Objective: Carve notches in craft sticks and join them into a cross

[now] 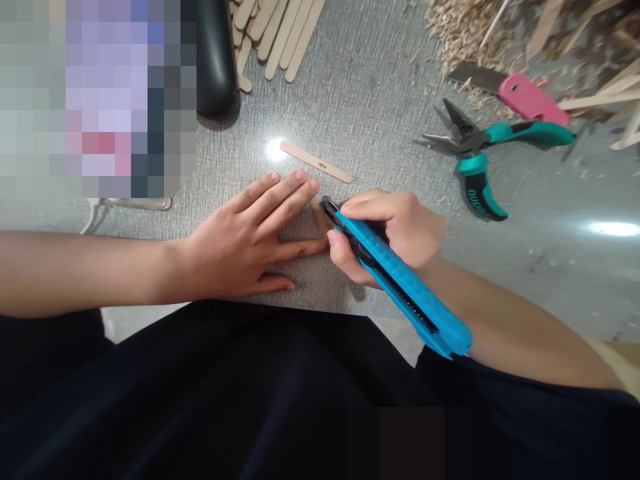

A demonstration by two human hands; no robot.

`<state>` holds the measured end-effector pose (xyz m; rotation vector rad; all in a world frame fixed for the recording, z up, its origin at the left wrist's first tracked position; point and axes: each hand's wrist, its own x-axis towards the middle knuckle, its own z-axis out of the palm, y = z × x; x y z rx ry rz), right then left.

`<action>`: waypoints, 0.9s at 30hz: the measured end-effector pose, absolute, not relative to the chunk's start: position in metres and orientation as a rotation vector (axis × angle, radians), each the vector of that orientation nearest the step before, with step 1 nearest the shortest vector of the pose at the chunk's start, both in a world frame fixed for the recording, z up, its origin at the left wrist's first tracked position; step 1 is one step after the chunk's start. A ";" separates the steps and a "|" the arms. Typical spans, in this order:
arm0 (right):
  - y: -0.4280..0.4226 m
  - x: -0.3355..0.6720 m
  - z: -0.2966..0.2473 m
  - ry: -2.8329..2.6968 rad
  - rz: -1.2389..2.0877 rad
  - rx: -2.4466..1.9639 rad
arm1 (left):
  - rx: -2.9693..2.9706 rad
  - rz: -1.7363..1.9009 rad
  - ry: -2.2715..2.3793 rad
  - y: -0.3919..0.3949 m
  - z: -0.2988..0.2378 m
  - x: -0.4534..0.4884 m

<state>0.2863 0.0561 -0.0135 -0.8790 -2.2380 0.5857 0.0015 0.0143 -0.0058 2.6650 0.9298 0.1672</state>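
My left hand lies flat on the grey surface, fingers stretched out and pressing down a short wooden stick. My right hand is closed around a blue utility knife, whose tip touches that stick just beside my left fingertips. Most of the stick is hidden under my fingers. A second flat wooden stick lies loose a little beyond both hands.
Teal-handled pliers and a pink-handled blade lie at the right, beside wood shavings. A pile of flat sticks and a black cylinder sit at the top. A blurred-out area fills the upper left.
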 end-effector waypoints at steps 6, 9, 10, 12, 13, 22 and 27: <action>0.057 0.288 -0.013 -2.268 0.637 -0.896 | 2.644 0.173 0.925 0.014 -0.009 0.001; 0.058 0.287 -0.012 -2.278 0.585 -0.861 | 2.637 0.153 0.939 0.013 -0.007 0.003; 0.059 0.286 -0.012 -2.284 0.556 -0.838 | 2.632 0.157 0.945 0.012 -0.006 0.004; 0.061 0.285 -0.013 -2.298 0.504 -0.790 | 2.617 0.178 0.955 0.012 -0.004 0.006; 0.062 0.285 -0.014 -2.306 0.489 -0.768 | 2.608 0.180 0.960 0.012 -0.003 0.007; 0.062 0.281 -0.012 -2.306 0.512 -0.780 | 2.614 0.047 0.950 0.012 0.001 0.013; 0.059 0.283 -0.017 -2.271 0.530 -0.805 | 2.613 0.024 0.938 0.013 0.001 0.015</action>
